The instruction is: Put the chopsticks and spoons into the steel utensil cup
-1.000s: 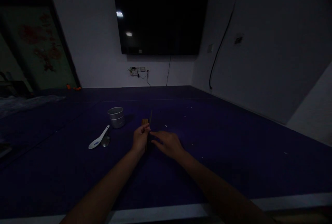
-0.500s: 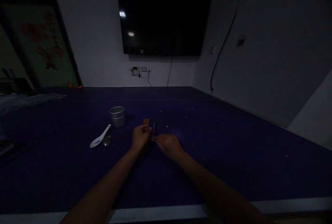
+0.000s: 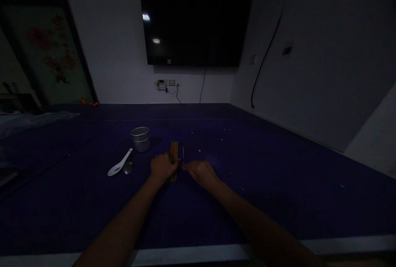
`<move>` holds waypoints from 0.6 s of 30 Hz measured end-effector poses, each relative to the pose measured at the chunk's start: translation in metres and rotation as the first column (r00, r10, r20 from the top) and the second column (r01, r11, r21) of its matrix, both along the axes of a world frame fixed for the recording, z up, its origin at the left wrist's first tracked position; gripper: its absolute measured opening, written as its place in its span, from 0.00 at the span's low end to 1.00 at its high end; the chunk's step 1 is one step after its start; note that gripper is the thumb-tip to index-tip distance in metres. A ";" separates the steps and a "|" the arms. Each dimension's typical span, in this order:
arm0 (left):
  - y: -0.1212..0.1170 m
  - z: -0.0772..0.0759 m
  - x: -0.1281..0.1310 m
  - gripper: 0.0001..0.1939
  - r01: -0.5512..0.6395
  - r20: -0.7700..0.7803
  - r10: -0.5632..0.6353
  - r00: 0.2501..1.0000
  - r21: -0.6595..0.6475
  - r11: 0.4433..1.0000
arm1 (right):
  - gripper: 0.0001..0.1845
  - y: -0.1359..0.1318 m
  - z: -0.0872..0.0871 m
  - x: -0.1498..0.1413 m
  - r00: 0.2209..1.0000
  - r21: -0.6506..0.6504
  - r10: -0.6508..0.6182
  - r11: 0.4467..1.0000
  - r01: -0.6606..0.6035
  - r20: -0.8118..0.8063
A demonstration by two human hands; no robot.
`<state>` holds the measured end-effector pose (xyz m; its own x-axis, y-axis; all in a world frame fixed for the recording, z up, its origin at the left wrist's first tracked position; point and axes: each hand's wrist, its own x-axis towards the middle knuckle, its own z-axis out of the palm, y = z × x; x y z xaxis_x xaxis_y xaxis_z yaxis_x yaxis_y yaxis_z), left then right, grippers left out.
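Observation:
A row of brown wooden chopsticks (image 3: 174,148) lies on the purple surface in front of me. My left hand (image 3: 163,168) is closed on their middle, its thumb across the top and its other fingers partly hidden. Just right of them, a slim metal utensil (image 3: 183,154) points away from me. Its near end is pinched in the fingertips of my right hand (image 3: 201,172); its exact kind is too dark to tell. To the left lie a white ceramic spoon (image 3: 120,165) and a small metal spoon (image 3: 127,168), side by side. Behind them stands a metal cup (image 3: 141,140).
The purple surface (image 3: 278,168) reaches to the wall, with small white scraps scattered on its right part. Clear plastic sheeting (image 3: 37,120) lies at the far left. A television (image 3: 198,28) hangs above, and a black cable (image 3: 267,50) runs down the right wall.
My left hand has moved slightly left and nearer, from beside the metal utensil onto the chopsticks, uncovering more of them. My right hand stays nearly in place.

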<state>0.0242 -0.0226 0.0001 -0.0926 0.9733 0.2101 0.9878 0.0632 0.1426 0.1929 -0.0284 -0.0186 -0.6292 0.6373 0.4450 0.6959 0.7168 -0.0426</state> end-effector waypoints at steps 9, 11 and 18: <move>0.000 0.001 0.002 0.28 0.011 -0.024 -0.012 1.000 -0.045 0.999 | 0.17 -0.003 0.007 -0.001 0.990 -0.071 -0.029 0.997 0.039 0.136; 0.001 0.000 0.002 0.28 0.021 -0.028 -0.022 0.999 -0.043 0.999 | 0.17 -0.003 0.009 -0.002 0.987 -0.087 -0.034 0.995 0.048 0.154; 0.000 0.001 0.003 0.26 0.035 -0.028 -0.036 0.999 -0.050 0.998 | 0.16 -0.005 0.016 -0.004 0.970 -0.130 -0.072 0.986 0.104 0.230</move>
<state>0.0275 -0.0221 0.0006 -0.0523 0.9851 0.1638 0.9932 0.0342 0.1112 0.1888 -0.0335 -0.0028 -0.6409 0.7407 0.2015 0.7594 0.6501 0.0259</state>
